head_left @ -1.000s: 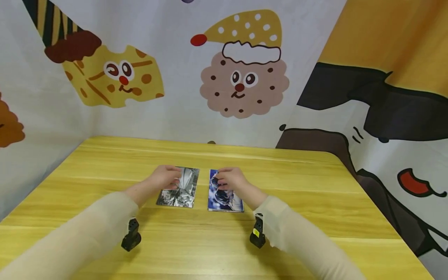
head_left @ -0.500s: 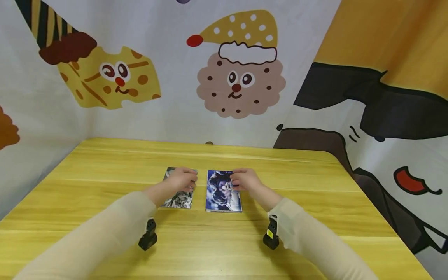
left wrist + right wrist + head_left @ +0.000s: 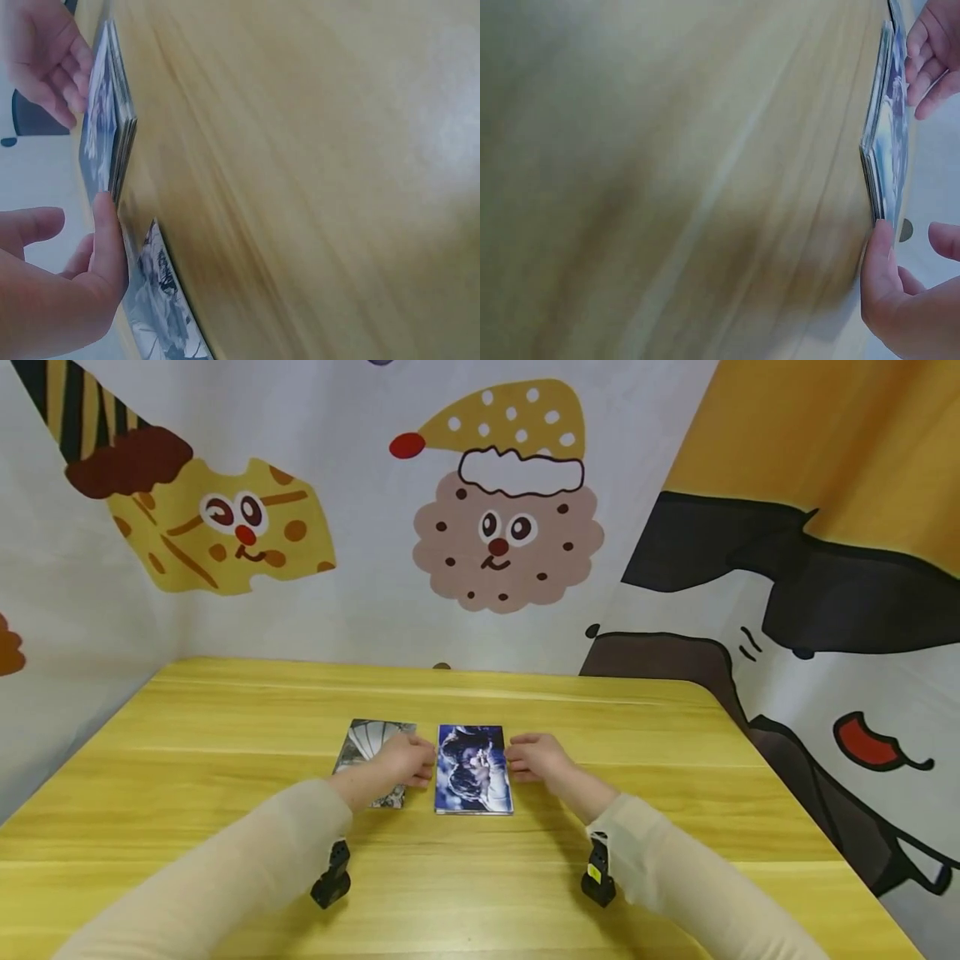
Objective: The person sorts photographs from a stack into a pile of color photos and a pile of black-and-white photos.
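A stack of picture cards [image 3: 474, 770], its top one blue and purple, lies flat on the table between my hands. Its layered edges show in the left wrist view. On the stack's left side is my left hand [image 3: 407, 760], fingers fairly straight, a fingertip against or very close to the edge. At the opposite edge, my right hand [image 3: 542, 757] holds its fingers extended, with a fingertip at the stack [image 3: 889, 135] in the right wrist view. A black-and-white picture card [image 3: 369, 743] lies left of the stack, partly covered by my left hand.
The yellow wooden table [image 3: 480, 885] stretches around the cards. A white curtain [image 3: 360, 618] with cartoon prints hangs behind and beside it. A black wrist camera [image 3: 332, 875] is strapped to each sleeve.
My left hand has moved right, off the middle of the black-and-white card to the stack's left edge. My right hand has slid right, from on top of the stack to its right edge.
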A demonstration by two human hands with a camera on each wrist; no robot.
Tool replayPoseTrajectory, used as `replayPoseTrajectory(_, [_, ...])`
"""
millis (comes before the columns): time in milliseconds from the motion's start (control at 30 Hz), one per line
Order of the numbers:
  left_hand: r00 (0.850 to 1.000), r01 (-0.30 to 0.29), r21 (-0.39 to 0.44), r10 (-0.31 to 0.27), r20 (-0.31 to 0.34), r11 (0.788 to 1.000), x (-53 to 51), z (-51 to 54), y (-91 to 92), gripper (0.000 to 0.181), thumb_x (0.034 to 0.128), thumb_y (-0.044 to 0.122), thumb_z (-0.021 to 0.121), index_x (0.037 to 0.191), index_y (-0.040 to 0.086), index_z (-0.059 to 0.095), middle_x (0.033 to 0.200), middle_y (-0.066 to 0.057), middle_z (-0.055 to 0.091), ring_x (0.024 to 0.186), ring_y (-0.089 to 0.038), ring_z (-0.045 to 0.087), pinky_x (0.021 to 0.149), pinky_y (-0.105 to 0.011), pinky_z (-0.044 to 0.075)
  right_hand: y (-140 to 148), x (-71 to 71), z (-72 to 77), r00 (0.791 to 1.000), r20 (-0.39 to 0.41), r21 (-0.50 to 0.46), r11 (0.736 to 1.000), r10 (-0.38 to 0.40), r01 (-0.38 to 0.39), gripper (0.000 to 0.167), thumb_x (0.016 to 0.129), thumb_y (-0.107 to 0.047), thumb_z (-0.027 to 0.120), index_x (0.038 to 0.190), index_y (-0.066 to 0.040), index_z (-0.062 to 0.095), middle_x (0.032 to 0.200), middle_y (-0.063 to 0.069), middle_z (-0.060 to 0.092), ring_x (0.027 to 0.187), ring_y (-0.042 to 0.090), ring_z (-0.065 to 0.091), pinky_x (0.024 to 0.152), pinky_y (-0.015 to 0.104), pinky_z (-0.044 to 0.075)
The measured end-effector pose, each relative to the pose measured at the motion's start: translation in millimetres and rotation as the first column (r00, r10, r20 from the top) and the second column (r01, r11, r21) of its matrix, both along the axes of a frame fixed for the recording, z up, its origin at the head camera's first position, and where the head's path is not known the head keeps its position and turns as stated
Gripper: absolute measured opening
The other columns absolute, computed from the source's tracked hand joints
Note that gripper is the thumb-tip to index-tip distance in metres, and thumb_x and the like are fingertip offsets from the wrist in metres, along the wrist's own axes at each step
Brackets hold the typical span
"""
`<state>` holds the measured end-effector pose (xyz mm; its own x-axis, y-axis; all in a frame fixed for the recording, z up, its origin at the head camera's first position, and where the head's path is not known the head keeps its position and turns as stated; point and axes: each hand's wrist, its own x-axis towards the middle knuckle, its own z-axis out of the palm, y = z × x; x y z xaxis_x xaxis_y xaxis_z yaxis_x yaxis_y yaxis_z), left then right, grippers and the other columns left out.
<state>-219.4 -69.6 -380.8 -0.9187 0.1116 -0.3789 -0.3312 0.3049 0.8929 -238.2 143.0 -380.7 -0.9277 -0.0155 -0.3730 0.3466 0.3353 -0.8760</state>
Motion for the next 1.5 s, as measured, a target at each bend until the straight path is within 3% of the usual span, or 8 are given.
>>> replayPoseTrajectory(267, [1.000,0.010,-0.009,-0.010,0.009,1.000,3.1,-0.9,1.6,0.036,0.0946,0.007,0.046,0.126,-0.010,0.049,0.120,-0.026,0.057,0.087,-0.022,0.062,0.072,-0.027,0.060,-1.0,4.5,-1.7,1.000,-0.013,-0.014,1.000,-0.004,0.004,0.045,0.089,-0.003,0.055,0.131,0.011,0.045,0.119,0.027,0.059,0.078,0.017,0.060,0.073,0.033,0.060])
replayPoseTrajectory(567, [1.000,0.012,-0.008,-0.012,0.004,1.000,4.4,4.0,2.0,0.036,0.0953,0.007,0.046,0.127,-0.010,0.049,0.122,-0.027,0.056,0.085,-0.021,0.062,0.070,-0.026,0.059,-2.6,4.2,0.7,1.000,-0.022,-0.010,1.000,-0.005,0.004,0.046,0.089,-0.004,0.056,0.132,0.009,0.045,0.121,0.028,0.057,0.090,0.026,0.064,0.076,0.036,0.060])
replayPoseTrajectory(967, [0.999,-0.047,0.022,0.048,-0.008,0.999,0.0,1.4,3.8,0.035,0.0937,0.004,0.050,0.126,-0.008,0.050,0.113,-0.024,0.059,0.071,-0.013,0.057,0.064,-0.022,0.058,-4.9,6.4,7.7,0.999,-0.047,-0.002,1.000,-0.024,0.024,0.043,0.087,-0.003,0.056,0.128,0.009,0.050,0.114,0.025,0.061,0.070,0.014,0.059,0.072,0.033,0.060])
replayPoseTrajectory(1133, [0.996,-0.069,0.019,0.070,-0.050,0.997,0.0,0.3,6.1,0.035,0.0922,0.001,0.051,0.126,-0.008,0.051,0.116,-0.026,0.057,0.067,-0.012,0.056,0.066,-0.023,0.058,-6.6,6.4,6.6,0.996,-0.079,0.000,0.999,-0.044,0.044,0.040,0.084,0.003,0.056,0.123,0.010,0.054,0.098,0.020,0.065,0.066,0.012,0.057,0.069,0.032,0.059])
replayPoseTrajectory(1300, [0.994,-0.082,0.039,0.085,-0.069,0.996,0.7,-0.6,7.9,0.035,0.0911,-0.002,0.051,0.125,-0.009,0.051,0.116,-0.028,0.057,0.072,-0.015,0.060,0.066,-0.024,0.059,-6.9,5.9,6.7,0.996,-0.074,0.000,0.999,-0.049,0.049,0.046,0.081,0.007,0.056,0.127,0.004,0.053,0.084,0.009,0.060,0.061,0.013,0.052,0.059,0.026,0.055])
replayPoseTrajectory(1500, [0.994,-0.082,0.061,0.086,-0.063,0.995,1.0,1.3,8.8,0.034,0.0922,-0.001,0.049,0.126,-0.008,0.050,0.119,-0.026,0.056,0.079,-0.018,0.060,0.069,-0.025,0.059,-6.0,5.2,7.7,0.997,-0.063,0.012,0.998,-0.053,0.054,0.048,0.082,0.006,0.058,0.130,0.000,0.053,0.087,0.010,0.060,0.059,0.014,0.052,0.059,0.026,0.055])
